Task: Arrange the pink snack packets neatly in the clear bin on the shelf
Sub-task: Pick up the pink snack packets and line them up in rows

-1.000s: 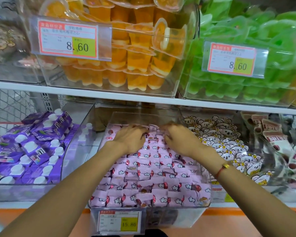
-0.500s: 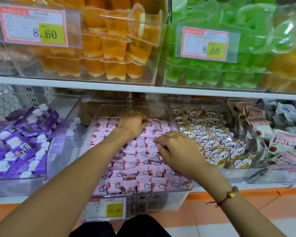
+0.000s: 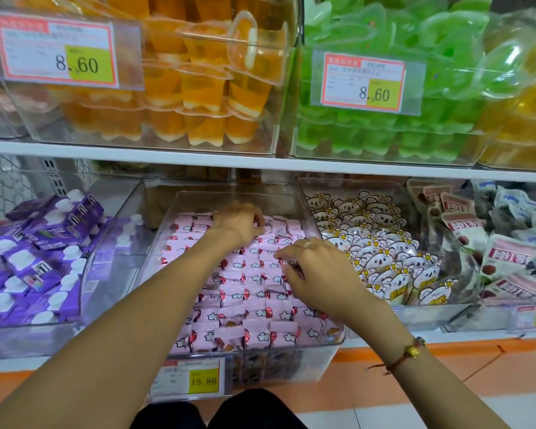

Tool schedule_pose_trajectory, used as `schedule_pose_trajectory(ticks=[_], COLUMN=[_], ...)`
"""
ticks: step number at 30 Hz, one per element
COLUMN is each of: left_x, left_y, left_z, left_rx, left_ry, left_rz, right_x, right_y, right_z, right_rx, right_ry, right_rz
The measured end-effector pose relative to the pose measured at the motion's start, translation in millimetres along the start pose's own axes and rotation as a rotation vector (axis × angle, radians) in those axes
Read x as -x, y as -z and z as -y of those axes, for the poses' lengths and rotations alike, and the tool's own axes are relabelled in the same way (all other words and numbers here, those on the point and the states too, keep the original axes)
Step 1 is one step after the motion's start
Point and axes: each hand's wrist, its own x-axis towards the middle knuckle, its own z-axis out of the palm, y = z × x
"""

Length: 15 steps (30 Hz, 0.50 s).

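Rows of pink snack packets [image 3: 254, 308] with white flowers fill the clear bin [image 3: 158, 252] on the lower shelf. My left hand [image 3: 242, 222] reaches to the bin's back row, its fingers curled down over the packets there. My right hand [image 3: 317, 274] is over the middle right of the bin. Its fingertips are bent and pinch a packet at the edge of a row. The packets under both palms are hidden.
A bin of purple pouches [image 3: 34, 258] stands to the left and a bin of koala-print packets [image 3: 381, 252] to the right. Above are bins of orange jelly cups [image 3: 183, 97] and green jelly cups [image 3: 384, 131]. A price tag [image 3: 192, 379] hangs on the bin's front.
My right hand has drawn back from the bin's back row to its middle right. My left hand has stayed at the back. The camera has pulled back a little.
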Motion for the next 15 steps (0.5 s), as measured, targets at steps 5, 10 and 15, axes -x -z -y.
schedule_pose_trajectory(ticks=[5, 10, 15], left_x=[3, 3, 2], left_y=[-5, -2, 20], left_z=[-3, -9, -12], left_rx=[0.005, 0.466, 0.945], left_ry=[-0.032, 0.122, 0.366], left_rz=[-0.171, -0.361, -0.554], right_x=[-2, -2, -3], right_y=[1, 3, 3], right_z=[0, 0, -2], right_rx=[-0.014, -0.027, -0.188], right_ry=[-0.017, -0.017, -0.095], right_rz=[0.025, 0.027, -0.018])
